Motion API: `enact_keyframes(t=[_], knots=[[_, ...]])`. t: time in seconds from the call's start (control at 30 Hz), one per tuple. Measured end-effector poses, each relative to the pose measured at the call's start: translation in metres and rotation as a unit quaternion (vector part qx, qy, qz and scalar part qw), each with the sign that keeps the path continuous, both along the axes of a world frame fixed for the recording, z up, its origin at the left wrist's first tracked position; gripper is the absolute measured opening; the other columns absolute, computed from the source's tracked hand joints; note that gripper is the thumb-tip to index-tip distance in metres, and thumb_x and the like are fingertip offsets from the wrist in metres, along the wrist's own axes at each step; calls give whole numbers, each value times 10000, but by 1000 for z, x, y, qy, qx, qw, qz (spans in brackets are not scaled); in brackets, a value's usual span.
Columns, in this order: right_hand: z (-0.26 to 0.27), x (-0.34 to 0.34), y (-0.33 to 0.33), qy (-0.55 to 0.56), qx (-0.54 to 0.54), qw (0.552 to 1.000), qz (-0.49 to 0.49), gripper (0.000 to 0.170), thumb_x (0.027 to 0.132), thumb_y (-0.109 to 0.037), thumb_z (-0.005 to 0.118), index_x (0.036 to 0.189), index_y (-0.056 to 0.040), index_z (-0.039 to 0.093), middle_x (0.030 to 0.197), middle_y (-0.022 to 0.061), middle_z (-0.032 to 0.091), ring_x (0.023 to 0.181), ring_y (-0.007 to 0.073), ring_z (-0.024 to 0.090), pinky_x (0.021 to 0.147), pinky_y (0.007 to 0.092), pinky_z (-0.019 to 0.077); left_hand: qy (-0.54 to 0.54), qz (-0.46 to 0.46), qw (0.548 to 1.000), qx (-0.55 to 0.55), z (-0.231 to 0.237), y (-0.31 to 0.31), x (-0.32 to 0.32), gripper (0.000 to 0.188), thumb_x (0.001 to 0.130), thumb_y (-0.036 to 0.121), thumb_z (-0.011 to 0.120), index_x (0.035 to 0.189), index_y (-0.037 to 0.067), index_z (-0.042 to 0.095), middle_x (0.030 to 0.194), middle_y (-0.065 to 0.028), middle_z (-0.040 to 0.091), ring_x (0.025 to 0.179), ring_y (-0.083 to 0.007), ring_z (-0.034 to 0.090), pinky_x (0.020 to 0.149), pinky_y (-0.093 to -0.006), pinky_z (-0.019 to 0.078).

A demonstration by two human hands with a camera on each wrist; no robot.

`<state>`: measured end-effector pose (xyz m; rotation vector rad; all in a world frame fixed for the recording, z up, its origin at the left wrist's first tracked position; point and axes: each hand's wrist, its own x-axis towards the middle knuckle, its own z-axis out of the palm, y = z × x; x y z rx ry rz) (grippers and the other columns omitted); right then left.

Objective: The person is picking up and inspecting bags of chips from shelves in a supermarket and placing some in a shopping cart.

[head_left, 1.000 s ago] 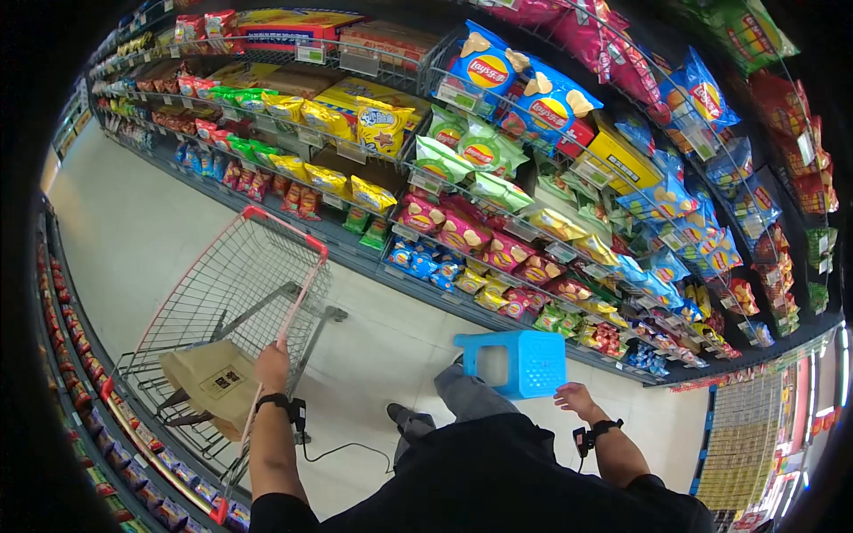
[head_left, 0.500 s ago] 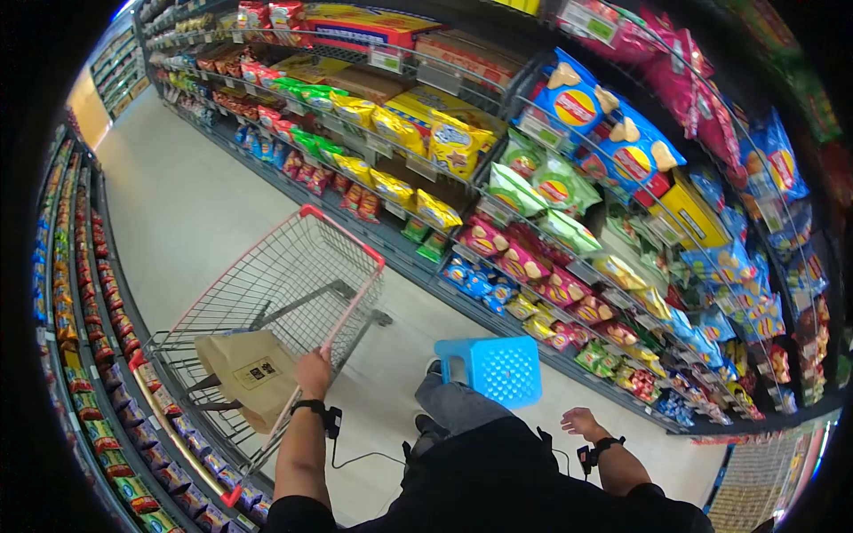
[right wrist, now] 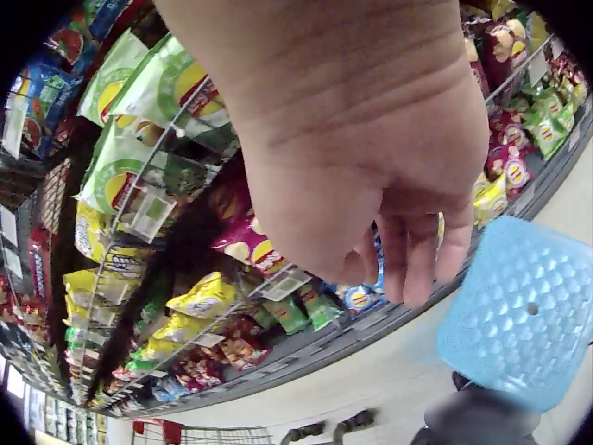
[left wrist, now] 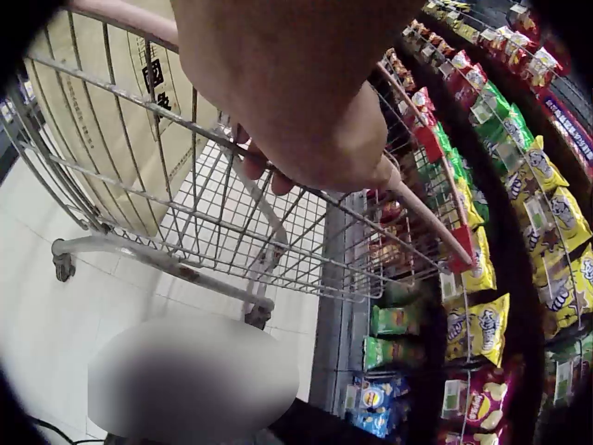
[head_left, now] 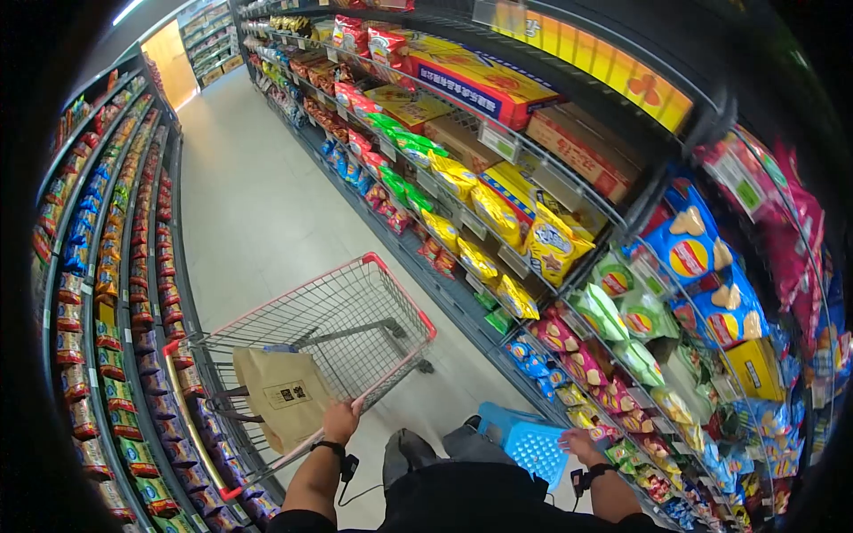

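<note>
My left hand grips the near rim of a wire shopping cart with red trim. In the left wrist view, its fingers curl over the cart's edge. Inside the cart leans a tan paper bag with dark handles and a printed square. My right hand hangs at my right side, fingers loosely bent and holding nothing. It overlaps the edge of a light blue plastic stool in the head view. The right wrist view shows the stool apart from the fingers, its top dimpled.
Shelves of snack bags line the right side, with cardboard boxes higher up. A long rack of small packets curves along the left, close beside the cart. Pale aisle floor runs ahead between them.
The head view has turned left, showing more of the aisle ahead. My left hand keeps its hold on the cart. The right hand now overlaps the stool in the head view.
</note>
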<state>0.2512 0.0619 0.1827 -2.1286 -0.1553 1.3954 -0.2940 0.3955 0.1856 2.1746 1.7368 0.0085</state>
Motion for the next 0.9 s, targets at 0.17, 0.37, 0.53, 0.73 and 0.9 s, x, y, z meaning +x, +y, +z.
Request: enact_keyframes(t=[0.17,0.37,0.53,0.73,0.9], knots=[[18,-17,66,13,53,998,7,155,915,-119,538,1038,-55,606,973,109,678,862,225,674,712,341,544,-4,11,999,-44,-13,56,-25,464,957,487,443,946,80,666,791,-200,676,758,-400,652,674,-505,505],[16,-88,117,12,67,998,6,148,926,-126,539,1032,-53,612,970,109,687,837,224,683,704,338,542,-24,39,998,-46,-12,178,-57,453,954,473,444,991,89,683,824,-213,677,786,-414,647,707,-505,504],[15,-162,146,34,39,997,-61,197,925,-142,561,1087,-42,610,999,123,688,866,239,682,724,360,541,-10,90,992,-85,11,304,-77,460,923,483,485,994,82,699,853,-223,677,829,-416,646,760,-511,499],[12,-213,174,21,-42,994,-100,198,926,-152,571,1081,-35,610,991,117,689,854,236,683,719,365,544,-62,55,997,-4,-18,434,-113,359,903,361,531,933,35,677,844,-242,664,837,-430,636,744,-505,501],[28,-220,184,9,-57,989,-138,172,907,-141,594,1046,-44,627,968,100,694,844,220,684,705,353,545,-40,47,998,22,-39,507,-123,293,884,287,551,935,24,670,837,-256,655,817,-427,634,725,-507,500]])
